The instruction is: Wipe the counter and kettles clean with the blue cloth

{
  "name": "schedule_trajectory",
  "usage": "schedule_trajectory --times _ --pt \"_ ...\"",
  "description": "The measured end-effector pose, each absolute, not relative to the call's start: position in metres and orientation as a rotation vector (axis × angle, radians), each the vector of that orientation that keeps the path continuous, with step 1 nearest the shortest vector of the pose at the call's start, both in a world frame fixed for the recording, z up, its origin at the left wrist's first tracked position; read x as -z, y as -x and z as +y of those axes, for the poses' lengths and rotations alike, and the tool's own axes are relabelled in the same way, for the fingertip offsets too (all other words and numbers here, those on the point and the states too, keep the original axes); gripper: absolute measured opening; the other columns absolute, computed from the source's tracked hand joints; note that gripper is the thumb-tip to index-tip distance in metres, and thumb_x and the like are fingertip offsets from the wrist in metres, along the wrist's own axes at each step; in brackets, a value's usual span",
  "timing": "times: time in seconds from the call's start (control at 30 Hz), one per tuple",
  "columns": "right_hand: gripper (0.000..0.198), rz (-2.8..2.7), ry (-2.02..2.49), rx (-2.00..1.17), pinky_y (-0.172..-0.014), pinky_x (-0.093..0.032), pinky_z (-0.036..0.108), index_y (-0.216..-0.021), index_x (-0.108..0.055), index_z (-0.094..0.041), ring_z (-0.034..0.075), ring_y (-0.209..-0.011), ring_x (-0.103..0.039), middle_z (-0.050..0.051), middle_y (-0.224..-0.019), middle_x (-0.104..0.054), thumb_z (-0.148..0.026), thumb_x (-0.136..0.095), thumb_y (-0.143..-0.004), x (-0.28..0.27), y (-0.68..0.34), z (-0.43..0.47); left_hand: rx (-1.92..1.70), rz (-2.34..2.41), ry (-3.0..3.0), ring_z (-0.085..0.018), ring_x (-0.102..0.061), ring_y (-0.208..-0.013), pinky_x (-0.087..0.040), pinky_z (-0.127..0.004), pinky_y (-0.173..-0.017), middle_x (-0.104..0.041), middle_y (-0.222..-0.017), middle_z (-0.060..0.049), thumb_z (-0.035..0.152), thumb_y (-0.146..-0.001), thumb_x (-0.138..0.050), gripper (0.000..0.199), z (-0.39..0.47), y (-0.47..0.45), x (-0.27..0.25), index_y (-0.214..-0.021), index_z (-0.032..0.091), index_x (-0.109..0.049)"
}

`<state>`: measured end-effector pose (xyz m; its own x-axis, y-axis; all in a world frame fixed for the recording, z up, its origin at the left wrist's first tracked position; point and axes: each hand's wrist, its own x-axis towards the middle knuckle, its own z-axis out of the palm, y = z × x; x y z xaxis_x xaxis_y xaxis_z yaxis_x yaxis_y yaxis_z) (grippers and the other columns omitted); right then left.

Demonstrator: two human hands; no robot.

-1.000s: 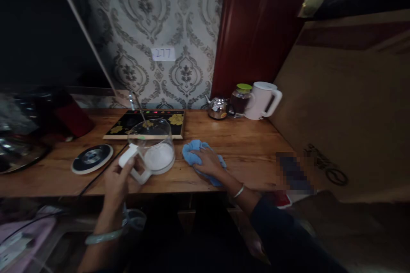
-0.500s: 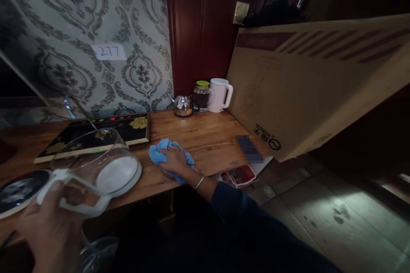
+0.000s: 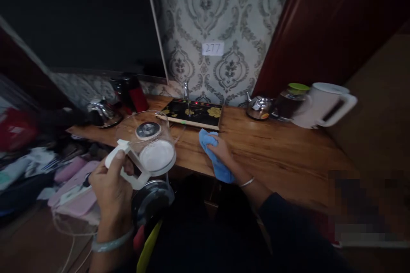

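Gripped by its white handle, a clear glass jug (image 3: 158, 156) with a white base hangs tilted in my left hand (image 3: 112, 179), above the front edge of the wooden counter (image 3: 256, 153). Behind the jug's glass shows a round dark heating base (image 3: 148, 130) on the counter. My right hand (image 3: 221, 148) holds a bunched blue cloth (image 3: 221, 166) near the counter's front edge, part of it hanging down toward me. Just beyond the cloth lies a black flower-patterned tea stove panel (image 3: 192, 113) with a metal spout.
At the right back stand a small steel teapot (image 3: 260, 107), a green-lidded glass pitcher (image 3: 290, 101) and a white pitcher (image 3: 320, 106). A steel kettle (image 3: 102, 112) and a red-and-black appliance (image 3: 137, 96) are at the left. Clothes pile (image 3: 35, 166) lies lower left.
My view has swung left, bringing the screen and left-hand kettle into sight. The cloth is lifted and bunched from its spread position on the counter. The jug stays in my left hand.
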<state>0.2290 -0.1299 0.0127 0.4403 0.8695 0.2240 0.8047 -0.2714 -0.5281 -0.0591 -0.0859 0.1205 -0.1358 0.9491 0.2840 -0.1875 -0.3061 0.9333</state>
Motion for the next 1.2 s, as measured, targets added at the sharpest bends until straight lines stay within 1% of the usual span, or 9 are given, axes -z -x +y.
schedule_trajectory --times 0.1,0.17,0.23,0.27,0.43,0.57,0.77,0.93,1.2 --pt "0.059 -1.525 2.05 -0.166 -0.107 -0.041 0.042 -0.144 -0.053 -0.023 0.029 -0.128 -0.053 0.011 -0.141 -0.059 -0.037 -0.06 -0.087 -0.014 -0.198 -0.116 -1.681 0.912 -1.107 -0.007 -0.04 -0.046 -0.033 -0.023 -0.046 -0.045 -0.052 0.007 0.035 -0.068 -0.079 0.033 -0.087 0.07 -0.124 -0.063 0.019 -0.051" --pt "0.069 -1.658 2.073 -0.195 -0.112 -0.033 0.052 -0.149 -0.047 -0.029 0.036 -0.141 -0.038 0.01 -0.152 -0.049 -0.047 -0.065 -0.084 -0.013 -0.177 -0.111 -1.705 0.941 -1.099 -0.007 -0.039 -0.045 -0.032 -0.022 -0.045 -0.045 -0.051 0.007 0.034 -0.066 -0.08 0.033 -0.089 0.074 -0.127 -0.061 0.019 -0.052" --pt "0.07 -1.76 2.144 -0.236 -0.113 -0.027 0.059 -0.151 -0.041 -0.035 0.039 -0.147 -0.025 0.008 -0.157 -0.042 -0.053 -0.061 -0.086 -0.012 -0.166 -0.107 -1.693 0.965 -1.085 -0.007 -0.04 -0.044 -0.032 -0.021 -0.043 -0.045 -0.05 0.007 0.034 -0.065 -0.082 0.034 -0.091 0.077 -0.13 -0.06 0.018 -0.052" --pt "0.067 -1.781 2.182 -0.253 -0.113 -0.026 0.059 -0.152 -0.04 -0.036 0.038 -0.148 -0.023 0.007 -0.156 -0.042 -0.052 -0.058 -0.089 -0.012 -0.165 -0.106 -1.68 0.962 -1.076 -0.007 -0.04 -0.044 -0.031 -0.021 -0.042 -0.044 -0.05 0.007 0.034 -0.064 -0.082 0.035 -0.093 0.077 -0.131 -0.059 0.018 -0.051" --pt "0.054 -1.729 2.252 -0.249 -0.109 -0.034 0.046 -0.143 -0.053 -0.031 0.032 -0.134 -0.045 0.007 -0.141 -0.057 -0.039 -0.055 -0.091 -0.021 -0.191 -0.099 -1.657 0.948 -1.017 -0.006 -0.039 -0.044 -0.03 -0.021 -0.041 -0.044 -0.05 0.008 0.034 -0.059 -0.085 0.039 -0.097 0.074 -0.133 -0.059 0.018 -0.049" --pt "0.05 -1.679 2.267 -0.211 -0.108 -0.036 0.039 -0.139 -0.058 -0.027 0.028 -0.125 -0.053 0.008 -0.134 -0.063 -0.034 -0.057 -0.089 -0.023 -0.215 -0.112 -1.631 1.004 -0.955 -0.007 -0.04 -0.045 -0.031 -0.02 -0.042 -0.045 -0.05 0.007 0.036 -0.058 -0.084 0.037 -0.099 0.077 -0.134 -0.061 0.018 -0.052" --pt "0.052 -1.56 2.346 -0.145 -0.102 -0.042 0.037 -0.139 -0.058 -0.021 0.028 -0.122 -0.056 0.013 -0.134 -0.063 -0.03 -0.058 -0.087 -0.008 -0.252 -0.154 -1.67 0.98 -1.0 -0.007 -0.04 -0.045 -0.033 -0.022 -0.044 -0.045 -0.05 0.007 0.029 -0.059 -0.083 0.033 -0.098 0.087 -0.135 -0.06 0.018 -0.052" --pt "0.052 -1.432 2.277 -0.101 -0.097 -0.046 0.036 -0.132 -0.064 -0.022 0.028 -0.114 -0.061 0.01 -0.128 -0.067 -0.023 -0.06 -0.081 0.001 -0.268 -0.166 -1.698 1.081 -0.992 -0.007 -0.041 -0.045 -0.033 -0.021 -0.043 -0.045 -0.049 0.007 0.034 -0.06 -0.082 0.032 -0.097 0.09 -0.136 -0.061 0.018 -0.054" --pt "0.054 -1.631 2.1 0.172 -0.101 -0.041 0.043 -0.141 -0.056 -0.026 0.032 -0.122 -0.05 0.011 -0.135 -0.059 -0.028 -0.057 -0.086 -0.054 -0.236 -0.09 -1.585 1.342 -0.975 -0.008 -0.038 -0.041 -0.026 -0.021 -0.037 -0.047 -0.049 0.007 0.049 -0.062 -0.081 0.039 -0.102 0.096 -0.135 -0.069 0.017 -0.059"
